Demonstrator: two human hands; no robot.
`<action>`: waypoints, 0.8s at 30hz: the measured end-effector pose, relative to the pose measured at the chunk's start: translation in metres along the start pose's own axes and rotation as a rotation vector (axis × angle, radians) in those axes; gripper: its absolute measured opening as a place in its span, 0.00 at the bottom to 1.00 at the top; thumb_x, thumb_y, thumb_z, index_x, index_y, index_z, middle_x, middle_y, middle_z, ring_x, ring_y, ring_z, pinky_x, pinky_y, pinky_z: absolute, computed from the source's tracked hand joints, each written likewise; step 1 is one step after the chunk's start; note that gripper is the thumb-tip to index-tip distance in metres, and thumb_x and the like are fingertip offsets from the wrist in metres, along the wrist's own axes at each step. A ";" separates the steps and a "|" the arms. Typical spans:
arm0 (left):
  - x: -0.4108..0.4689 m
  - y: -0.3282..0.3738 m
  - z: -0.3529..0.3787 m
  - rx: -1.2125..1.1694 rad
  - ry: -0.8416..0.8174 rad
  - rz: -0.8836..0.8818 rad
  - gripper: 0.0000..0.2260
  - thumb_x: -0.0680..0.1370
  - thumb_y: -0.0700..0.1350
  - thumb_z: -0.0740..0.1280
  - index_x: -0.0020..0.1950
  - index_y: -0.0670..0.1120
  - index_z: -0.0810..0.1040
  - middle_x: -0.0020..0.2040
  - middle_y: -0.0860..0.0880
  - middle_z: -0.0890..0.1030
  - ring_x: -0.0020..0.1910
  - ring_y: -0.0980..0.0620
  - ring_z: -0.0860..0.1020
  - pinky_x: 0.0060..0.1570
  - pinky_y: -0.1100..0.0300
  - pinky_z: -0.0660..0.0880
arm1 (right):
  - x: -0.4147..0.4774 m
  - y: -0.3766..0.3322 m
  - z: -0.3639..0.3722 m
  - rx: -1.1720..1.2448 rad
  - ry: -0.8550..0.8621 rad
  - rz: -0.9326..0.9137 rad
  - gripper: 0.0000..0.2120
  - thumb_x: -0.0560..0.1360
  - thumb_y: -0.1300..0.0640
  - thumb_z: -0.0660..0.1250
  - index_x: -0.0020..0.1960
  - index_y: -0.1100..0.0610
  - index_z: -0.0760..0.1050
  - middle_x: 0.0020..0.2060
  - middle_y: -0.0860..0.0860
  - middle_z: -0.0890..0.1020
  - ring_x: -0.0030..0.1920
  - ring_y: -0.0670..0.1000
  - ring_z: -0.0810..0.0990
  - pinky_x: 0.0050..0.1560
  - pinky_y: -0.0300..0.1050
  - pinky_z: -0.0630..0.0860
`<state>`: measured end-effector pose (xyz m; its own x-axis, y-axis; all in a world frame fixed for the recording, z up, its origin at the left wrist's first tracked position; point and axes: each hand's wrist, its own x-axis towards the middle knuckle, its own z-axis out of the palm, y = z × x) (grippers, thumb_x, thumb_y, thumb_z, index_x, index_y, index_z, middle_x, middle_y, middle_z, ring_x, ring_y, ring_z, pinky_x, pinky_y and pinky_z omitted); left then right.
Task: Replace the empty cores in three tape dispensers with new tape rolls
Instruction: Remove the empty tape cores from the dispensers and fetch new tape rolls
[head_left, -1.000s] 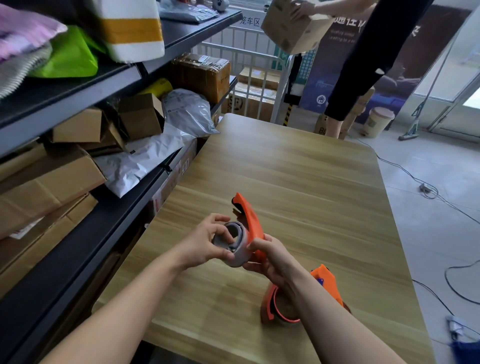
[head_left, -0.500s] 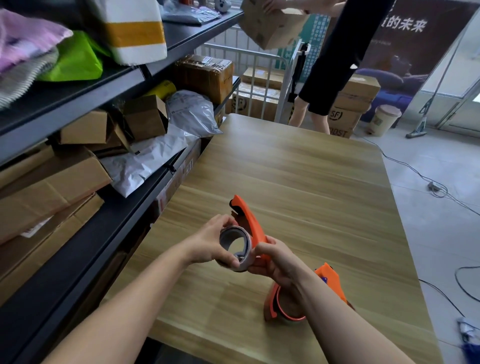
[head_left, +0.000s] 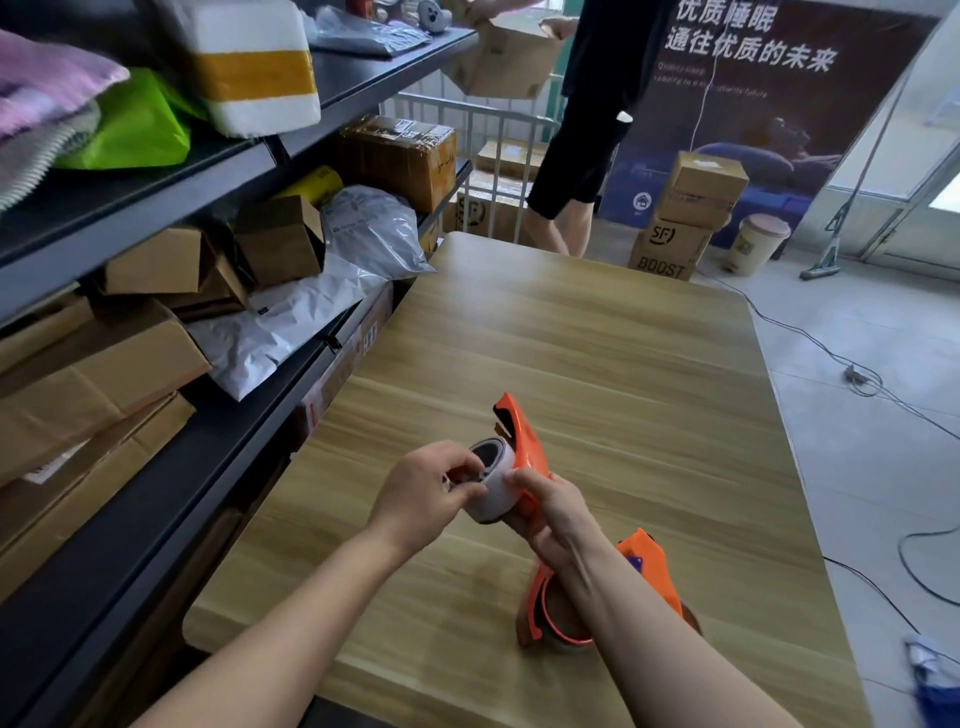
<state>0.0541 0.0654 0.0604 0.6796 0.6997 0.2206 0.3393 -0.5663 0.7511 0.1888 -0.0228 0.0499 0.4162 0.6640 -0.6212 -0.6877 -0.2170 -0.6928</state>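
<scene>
Tape roll (head_left: 491, 488) sits low in the middle of the frame, above the worktop (head_left: 597, 353), half-seated in the orange dispenser (head_left: 522, 457). My left hand (head_left: 421, 499) has its fingers (head_left: 462, 491) pinched on the rim; my right hand (head_left: 550, 514) is clamped round the dispenser. It looks light and stiff with a slick face, so I'd grip by the edges. A second dispenser (head_left: 644, 577) lies lower right.

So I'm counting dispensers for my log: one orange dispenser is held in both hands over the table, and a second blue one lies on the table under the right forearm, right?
Not quite. The head view shows the second dispenser is orange too, like the held dispenser. The rest stands: both the left hand and right hand hold one over the table.
</scene>
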 end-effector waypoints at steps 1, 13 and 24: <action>-0.002 0.000 0.002 0.038 0.007 0.035 0.11 0.66 0.43 0.76 0.48 0.46 0.83 0.43 0.52 0.82 0.44 0.52 0.79 0.44 0.61 0.73 | 0.001 -0.001 0.002 0.046 0.026 0.011 0.05 0.73 0.69 0.65 0.49 0.63 0.75 0.38 0.59 0.82 0.31 0.52 0.83 0.29 0.44 0.80; 0.002 0.009 -0.001 -0.129 0.002 -0.144 0.17 0.65 0.38 0.77 0.54 0.44 0.83 0.47 0.49 0.84 0.47 0.55 0.81 0.47 0.70 0.74 | -0.009 -0.007 0.011 0.223 -0.080 0.133 0.06 0.73 0.67 0.65 0.49 0.66 0.76 0.37 0.61 0.84 0.33 0.57 0.84 0.31 0.50 0.82; 0.001 0.004 -0.005 0.208 -0.046 0.151 0.24 0.66 0.50 0.73 0.60 0.42 0.80 0.54 0.46 0.83 0.52 0.48 0.81 0.54 0.64 0.70 | -0.011 -0.013 0.015 0.360 -0.097 0.252 0.13 0.73 0.63 0.66 0.57 0.64 0.74 0.52 0.62 0.79 0.47 0.61 0.80 0.33 0.54 0.81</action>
<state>0.0532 0.0661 0.0663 0.7600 0.5824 0.2884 0.3547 -0.7436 0.5667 0.1841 -0.0160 0.0712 0.1638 0.6899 -0.7051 -0.9306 -0.1292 -0.3425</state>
